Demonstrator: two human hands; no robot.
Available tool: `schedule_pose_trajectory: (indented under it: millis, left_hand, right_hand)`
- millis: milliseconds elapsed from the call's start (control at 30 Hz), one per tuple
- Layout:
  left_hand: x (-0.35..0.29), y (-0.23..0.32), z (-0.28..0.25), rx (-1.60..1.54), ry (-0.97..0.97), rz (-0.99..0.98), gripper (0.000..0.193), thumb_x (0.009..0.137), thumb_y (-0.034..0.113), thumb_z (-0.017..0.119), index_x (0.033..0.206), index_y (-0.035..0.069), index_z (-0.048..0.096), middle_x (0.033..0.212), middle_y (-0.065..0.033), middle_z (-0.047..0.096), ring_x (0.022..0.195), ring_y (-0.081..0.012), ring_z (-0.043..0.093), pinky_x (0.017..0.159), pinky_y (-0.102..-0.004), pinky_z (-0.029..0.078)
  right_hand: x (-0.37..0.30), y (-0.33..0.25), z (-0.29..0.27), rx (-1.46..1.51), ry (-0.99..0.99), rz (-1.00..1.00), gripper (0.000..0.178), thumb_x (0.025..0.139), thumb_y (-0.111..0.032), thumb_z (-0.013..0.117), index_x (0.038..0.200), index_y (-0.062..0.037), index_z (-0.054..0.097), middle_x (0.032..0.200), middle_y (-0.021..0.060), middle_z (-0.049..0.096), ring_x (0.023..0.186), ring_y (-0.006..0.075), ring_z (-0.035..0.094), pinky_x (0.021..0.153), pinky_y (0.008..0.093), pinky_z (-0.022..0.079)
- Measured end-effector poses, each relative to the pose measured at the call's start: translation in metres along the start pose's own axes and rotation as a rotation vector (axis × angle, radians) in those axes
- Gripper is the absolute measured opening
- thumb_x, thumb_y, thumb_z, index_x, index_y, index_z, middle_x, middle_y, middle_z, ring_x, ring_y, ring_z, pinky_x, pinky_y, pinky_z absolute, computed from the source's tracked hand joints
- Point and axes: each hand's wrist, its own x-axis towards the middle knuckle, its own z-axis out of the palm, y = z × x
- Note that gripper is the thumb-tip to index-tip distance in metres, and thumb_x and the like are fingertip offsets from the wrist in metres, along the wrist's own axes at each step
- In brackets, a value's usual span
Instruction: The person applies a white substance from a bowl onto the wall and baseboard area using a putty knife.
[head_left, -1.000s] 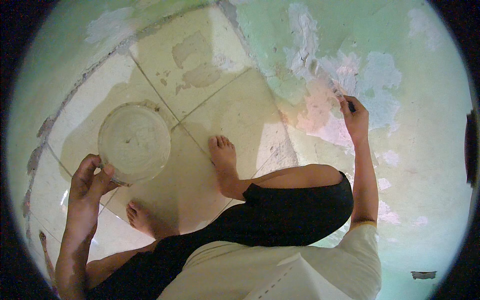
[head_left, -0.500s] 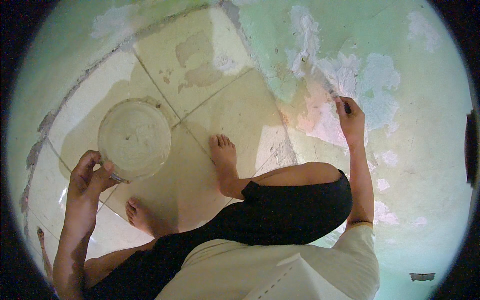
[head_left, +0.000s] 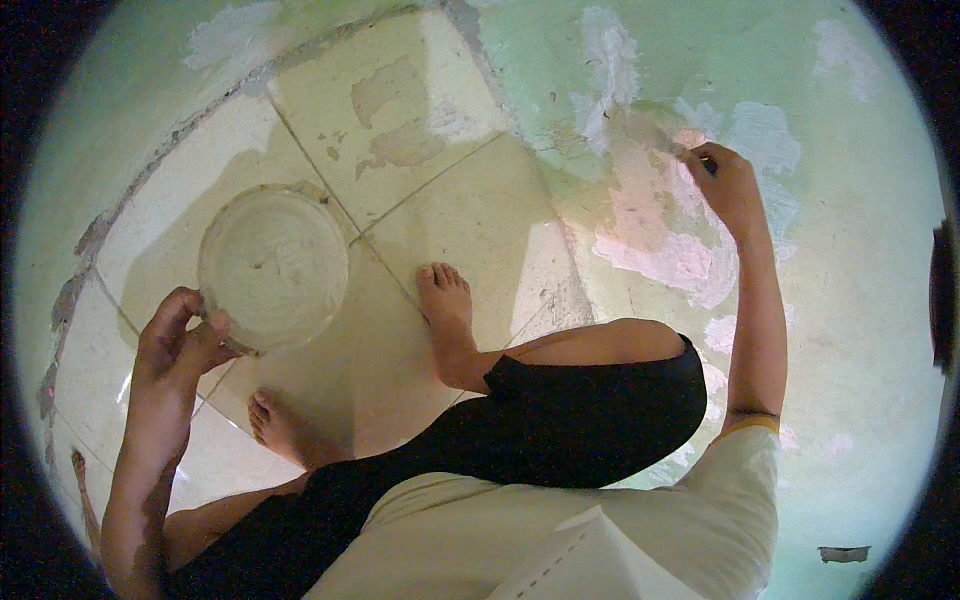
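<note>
My left hand [head_left: 180,345] pinches the lower left rim of a shallow, round, see-through tub [head_left: 275,265], held over the floor tiles. Whitish smears show inside it. At the green wall on the right, my right hand [head_left: 722,180] is closed on a putty knife [head_left: 648,130]. Motion blurs its blade, which lies against or very near the wall, so contact is hard to judge. Around the knife are white filler patches [head_left: 665,255], some spread thin, some with rough edges.
Pale floor tiles [head_left: 440,190] with brownish stains meet the wall along a crumbly grey edge [head_left: 180,140]. My bare feet [head_left: 447,305] rest on the tiles, and my bent knee [head_left: 640,350] comes close to the wall. A small dark slot [head_left: 843,554] sits in the wall at lower right.
My right hand has moved up and to the right along the wall with the putty knife. Thick filler near it now looks flatter. The tub has shifted slightly up and right.
</note>
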Motion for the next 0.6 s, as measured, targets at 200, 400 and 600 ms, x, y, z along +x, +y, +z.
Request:
schedule_pose_trajectory:
  millis: [200, 400, 600]
  left_hand:
    - [0.013, -0.007, 0.005, -0.083, 0.054, -0.031, 0.025, 0.092, 0.02, 0.061, 0.107, 0.003, 0.052, 0.097, -0.0091, 0.06, 0.092, -0.0191, 0.063, 0.084, -0.033, 0.051]
    - [0.017, -0.009, -0.002, -0.049, 0.012, 0.002, 0.027, 0.092, 0.023, 0.063, 0.107, 0.004, 0.051, 0.101, -0.0057, 0.057, 0.096, -0.0179, 0.061, 0.087, -0.0315, 0.051]
    - [0.016, -0.009, 0.004, -0.082, 0.016, 0.143, 0.023, 0.095, 0.02, 0.061, 0.107, 0.003, 0.052, 0.099, -0.004, 0.057, 0.094, -0.0135, 0.061, 0.084, -0.0272, 0.048]
  right_hand:
    - [-0.034, -0.055, 0.032, 0.651, -0.127, -0.143, 0.024, 0.092, -0.022, 0.063, 0.1, -0.0003, 0.067, 0.084, 0.0075, 0.067, 0.067, 0.0113, 0.055, 0.061, 0.0255, 0.045]
    - [-0.07, -0.189, -0.023, 0.707, -0.244, -0.525, 0.018, 0.088, -0.013, 0.064, 0.103, -0.0038, 0.068, 0.079, 0.0077, 0.067, 0.057, 0.0128, 0.054, 0.053, 0.0263, 0.043]
    - [-0.06, -0.254, -0.03, 0.5, -0.26, -0.737, 0.017, 0.088, -0.013, 0.063, 0.101, -0.0028, 0.066, 0.061, 0.0118, 0.058, 0.049, 0.0165, 0.053, 0.05, 0.028, 0.041]
